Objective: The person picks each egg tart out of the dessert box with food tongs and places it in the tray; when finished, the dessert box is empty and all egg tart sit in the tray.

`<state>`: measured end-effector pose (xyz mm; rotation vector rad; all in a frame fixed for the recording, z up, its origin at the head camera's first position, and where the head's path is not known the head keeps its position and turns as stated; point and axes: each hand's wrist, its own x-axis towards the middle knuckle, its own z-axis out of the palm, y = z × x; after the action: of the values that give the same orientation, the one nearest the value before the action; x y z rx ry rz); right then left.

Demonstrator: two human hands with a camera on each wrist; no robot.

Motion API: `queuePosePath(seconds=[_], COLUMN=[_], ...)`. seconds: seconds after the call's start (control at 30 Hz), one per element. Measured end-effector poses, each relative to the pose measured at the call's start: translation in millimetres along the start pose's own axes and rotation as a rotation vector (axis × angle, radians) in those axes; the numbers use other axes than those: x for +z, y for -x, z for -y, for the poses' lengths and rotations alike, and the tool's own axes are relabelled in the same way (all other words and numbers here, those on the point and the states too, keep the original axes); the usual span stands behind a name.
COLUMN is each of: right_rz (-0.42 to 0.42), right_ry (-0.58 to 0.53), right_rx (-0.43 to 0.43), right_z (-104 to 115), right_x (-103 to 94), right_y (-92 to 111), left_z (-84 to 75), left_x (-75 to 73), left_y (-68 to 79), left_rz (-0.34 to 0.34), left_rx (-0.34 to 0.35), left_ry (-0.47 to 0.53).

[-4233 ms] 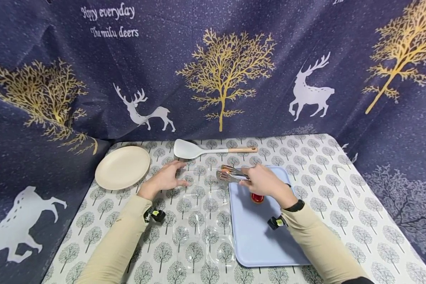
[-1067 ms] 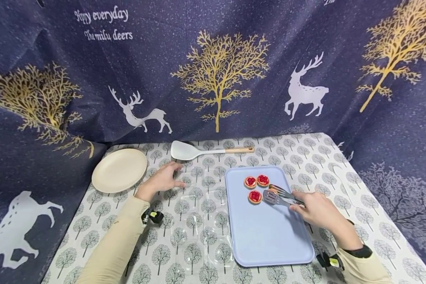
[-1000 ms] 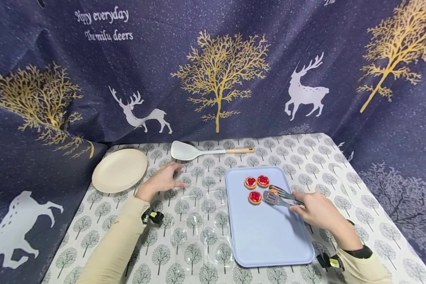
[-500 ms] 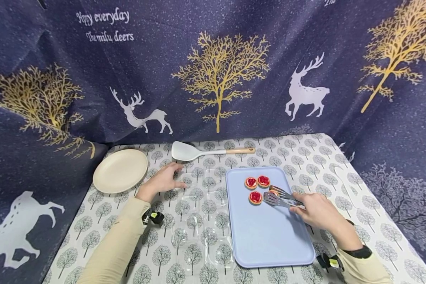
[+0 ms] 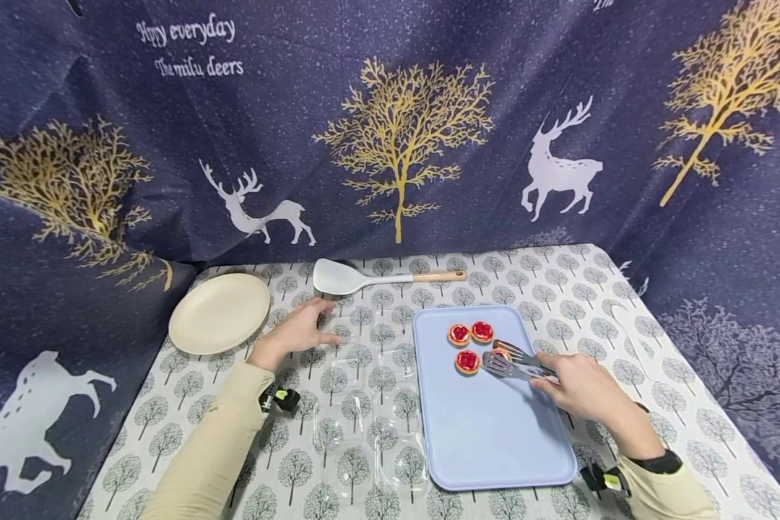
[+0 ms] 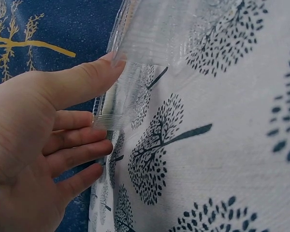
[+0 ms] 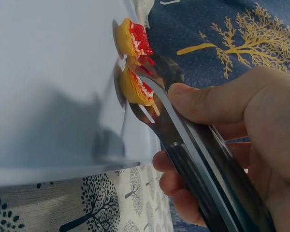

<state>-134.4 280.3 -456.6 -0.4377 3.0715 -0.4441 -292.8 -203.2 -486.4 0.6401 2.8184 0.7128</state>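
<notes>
My right hand [image 5: 581, 383] grips metal tongs [image 7: 193, 150], their ends on either side of a small red-topped tart [image 7: 133, 91] at the right part of the blue tray [image 5: 494, 440]. Beside it on the tray lie a front tart [image 5: 466, 362], a back left tart [image 5: 458, 334] and a back right tart [image 5: 482, 331]. My left hand [image 5: 299, 328], thumb and fingers spread apart, is at the far left of a clear plastic container [image 6: 154, 38]. In the left wrist view the thumb meets its ribbed edge; exact finger contact is unclear.
A cream plate [image 5: 219, 313] stands at the back left. Along the back lies a white turner [image 5: 344, 277] with a wooden handle. A dark blue curtain [image 5: 338, 144] hangs behind the tree-patterned tablecloth [image 5: 630, 390].
From 4.2 s ago, my right hand has moved right and nearer, bringing the tongs and a tart from the container's side to the tray's right part. Over the last second, no visible movement.
</notes>
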Motion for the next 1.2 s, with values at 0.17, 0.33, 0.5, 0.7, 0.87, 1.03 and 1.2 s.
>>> queuePosePath(seconds=[0.17, 0.33, 0.5, 0.7, 0.87, 1.03, 1.2], right_rz=[0.009, -0.02, -0.037, -0.057, -0.055, -0.047, -0.094], right_ry=[-0.022, -0.015, -0.008, -0.004, -0.015, -0.043, -0.06], right_rx=[0.024, 0.019, 0.015, 0.01, 0.024, 0.047, 0.039], right_z=[-1.3, -3.1, -2.4, -2.6, -4.4, -6.4, -8.6], right_x=[-0.7, -3.0, -4.8, -5.1, -6.4, -7.5, -7.7], right_y=[0.4, 0.8, 1.4, 0.8, -0.4, -2.2, -5.7], left_z=[-1.5, -2.7, -2.7, -1.8, -0.4, 0.7, 1.2], left_x=[-0.5, -1.1, -1.2, -0.4, -1.4, -0.9, -0.6], left_y=[0.3, 1.3, 2.1, 1.5, 1.5, 0.7, 0.5], left_rz=[0.011, 0.014, 0.016, 0.012, 0.01, 0.012, 0.012], left_rx=[-0.013, -0.017, -0.011, -0.015, -0.011, -0.003, -0.013], left_ry=[0.005, 0.011, 0.014, 0.015, 0.008, 0.007, 0.005])
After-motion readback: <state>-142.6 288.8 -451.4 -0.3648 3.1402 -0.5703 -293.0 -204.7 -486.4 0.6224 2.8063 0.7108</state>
